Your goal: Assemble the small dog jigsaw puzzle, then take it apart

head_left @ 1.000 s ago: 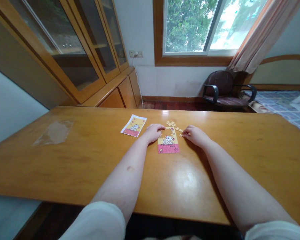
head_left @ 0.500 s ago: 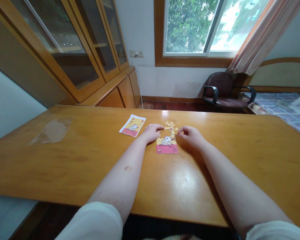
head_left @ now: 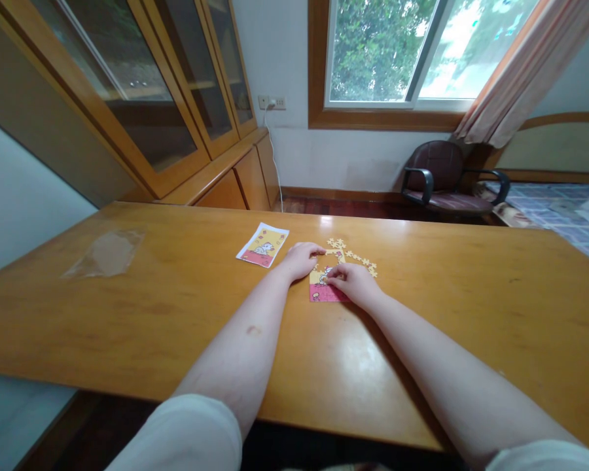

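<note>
Under the right hand on the wooden table lies a partly built jigsaw puzzle. The fingertips bunch together on its middle, and whether they pinch a piece is too small to tell. Just left of them, the left hand rests palm down, fingers laid flat (holding nothing) against the puzzle's far left corner. Beyond the right fingers lie loose pieces; left of the left fingers, a picture card.

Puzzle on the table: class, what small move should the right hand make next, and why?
Probably ease the right hand down into the puzzle: its fingers are pinched over the unfinished middle, while the left hand rests at the top-left edge.
</note>
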Demonstrator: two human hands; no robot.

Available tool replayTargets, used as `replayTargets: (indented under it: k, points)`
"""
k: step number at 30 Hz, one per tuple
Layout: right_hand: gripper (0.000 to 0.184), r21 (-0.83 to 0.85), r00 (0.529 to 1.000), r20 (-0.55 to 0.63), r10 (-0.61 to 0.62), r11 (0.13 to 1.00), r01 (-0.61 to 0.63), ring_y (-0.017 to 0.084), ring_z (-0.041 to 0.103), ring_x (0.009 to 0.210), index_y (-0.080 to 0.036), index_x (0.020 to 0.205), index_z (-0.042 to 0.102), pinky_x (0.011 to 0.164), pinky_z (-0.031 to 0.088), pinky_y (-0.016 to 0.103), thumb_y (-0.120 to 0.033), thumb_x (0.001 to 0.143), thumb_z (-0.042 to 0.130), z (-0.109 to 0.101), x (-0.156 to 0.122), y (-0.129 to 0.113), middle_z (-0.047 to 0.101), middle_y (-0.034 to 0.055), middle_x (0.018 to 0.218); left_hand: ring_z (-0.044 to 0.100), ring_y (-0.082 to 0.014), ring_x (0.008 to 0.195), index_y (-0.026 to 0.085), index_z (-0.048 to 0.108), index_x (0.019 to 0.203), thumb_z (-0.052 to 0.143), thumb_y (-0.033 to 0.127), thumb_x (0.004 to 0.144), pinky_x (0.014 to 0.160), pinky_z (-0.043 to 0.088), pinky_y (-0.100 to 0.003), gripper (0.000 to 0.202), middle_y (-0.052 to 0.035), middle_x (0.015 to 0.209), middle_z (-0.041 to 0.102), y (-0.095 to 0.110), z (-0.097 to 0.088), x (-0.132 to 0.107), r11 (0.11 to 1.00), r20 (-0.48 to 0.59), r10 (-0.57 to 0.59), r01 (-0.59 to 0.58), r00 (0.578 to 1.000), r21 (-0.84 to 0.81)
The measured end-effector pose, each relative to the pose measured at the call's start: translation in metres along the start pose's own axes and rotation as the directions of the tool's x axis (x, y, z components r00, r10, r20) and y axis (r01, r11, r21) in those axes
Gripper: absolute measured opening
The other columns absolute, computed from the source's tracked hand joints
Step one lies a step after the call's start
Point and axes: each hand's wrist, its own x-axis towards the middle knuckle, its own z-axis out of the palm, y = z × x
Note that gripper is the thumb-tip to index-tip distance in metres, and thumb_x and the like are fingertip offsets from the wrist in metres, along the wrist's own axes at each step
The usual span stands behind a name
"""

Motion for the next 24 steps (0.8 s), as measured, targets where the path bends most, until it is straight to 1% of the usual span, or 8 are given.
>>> replayTargets:
  k: [2,5,7,9,12,15,21,24]
  points:
    - [0.006,-0.046,0.988,-0.044,-0.145,0.989,0.143,0.017,0.065,0.08,-0.023,0.084,0.074,0.078,0.051,0.03,-0.025,0.081,0.069,0.001,0.001,0.003,0.072,0.0036,0.085,0.058,-0.0219,0.116,0.023,0.071,0.112,0.05,0.011,0.08,0.107,0.042,-0.036,0.04,-0.0019,0.12,0.07,0.0,0.0,0.0,1.0,0.003,0.004,-0.004,1.0,0.001]
    - [0.014,-0.085,0.936,-0.077,-0.344,0.937,0.338,0.02,0.064,0.09,-0.023,0.089,0.075,0.087,0.05,0.034,-0.028,0.086,0.062,-0.003,0.0,0.007,0.071,0.0069,0.095,0.058,-0.0211,0.115,0.023,0.071,0.112,0.05,0.01,0.08,0.107,0.041,-0.036,0.041,-0.0015,0.119,0.07,0.001,-0.001,-0.001,1.0,0.008,0.005,-0.005,1.0,0.006]
    - [0.02,-0.111,0.904,-0.06,-0.424,0.902,0.416,0.02,0.064,0.09,-0.023,0.086,0.077,0.089,0.049,0.036,-0.03,0.089,0.058,-0.008,-0.001,0.008,0.071,0.0073,0.096,0.058,-0.0205,0.115,0.023,0.071,0.112,0.05,0.009,0.08,0.107,0.041,-0.035,0.041,-0.0009,0.12,0.07,0.002,-0.002,-0.001,1.0,0.01,0.001,-0.002,1.0,0.009]
    - [0.023,-0.151,0.883,-0.014,-0.469,0.874,0.462,0.021,0.064,0.091,-0.024,0.082,0.078,0.091,0.048,0.039,-0.033,0.09,0.058,-0.011,-0.002,0.008,0.071,0.0071,0.101,0.058,-0.0205,0.115,0.024,0.071,0.112,0.05,0.01,0.08,0.107,0.041,-0.035,0.041,-0.0008,0.12,0.07,0.002,-0.002,-0.001,1.0,0.005,0.0,0.0,1.0,0.013]
    - [0.024,-0.203,0.875,0.041,-0.482,0.854,0.479,0.023,0.062,0.097,-0.025,0.085,0.079,0.094,0.045,0.042,-0.036,0.09,0.058,-0.013,-0.004,0.005,0.07,0.0062,0.112,0.058,-0.0208,0.115,0.024,0.072,0.111,0.05,0.011,0.081,0.107,0.042,-0.035,0.039,-0.0011,0.119,0.07,0.0,-0.001,-0.001,1.0,-0.002,0.009,-0.009,1.0,0.014]
    - [0.025,-0.239,0.881,0.056,-0.469,0.851,0.468,0.025,0.059,0.105,-0.026,0.092,0.078,0.098,0.042,0.044,-0.038,0.091,0.057,-0.012,-0.005,0.003,0.067,0.0076,0.119,0.058,-0.021,0.115,0.024,0.072,0.111,0.051,0.012,0.082,0.107,0.042,-0.035,0.038,-0.0012,0.119,0.07,-0.003,0.001,-0.001,1.0,-0.005,0.014,-0.014,1.0,0.009]
    - [0.032,-0.325,0.927,0.095,-0.363,0.869,0.374,0.033,0.046,0.125,-0.029,0.11,0.074,0.103,0.034,0.055,-0.048,0.089,0.058,-0.011,-0.007,0.0,0.052,0.0108,0.141,0.059,-0.0205,0.114,0.023,0.071,0.111,0.05,0.012,0.082,0.107,0.041,-0.035,0.038,-0.0019,0.119,0.07,-0.006,0.003,0.001,1.0,-0.012,0.031,-0.03,0.999,0.006]
    - [0.037,-0.338,0.935,0.12,-0.334,0.872,0.355,0.035,0.04,0.131,-0.029,0.115,0.071,0.105,0.032,0.056,-0.051,0.089,0.056,-0.012,-0.007,-0.001,0.046,0.0111,0.146,0.059,-0.02,0.114,0.023,0.071,0.112,0.049,0.011,0.082,0.106,0.042,-0.034,0.039,-0.0014,0.119,0.07,-0.006,0.004,0.002,1.0,-0.012,0.029,-0.029,1.0,0.005]
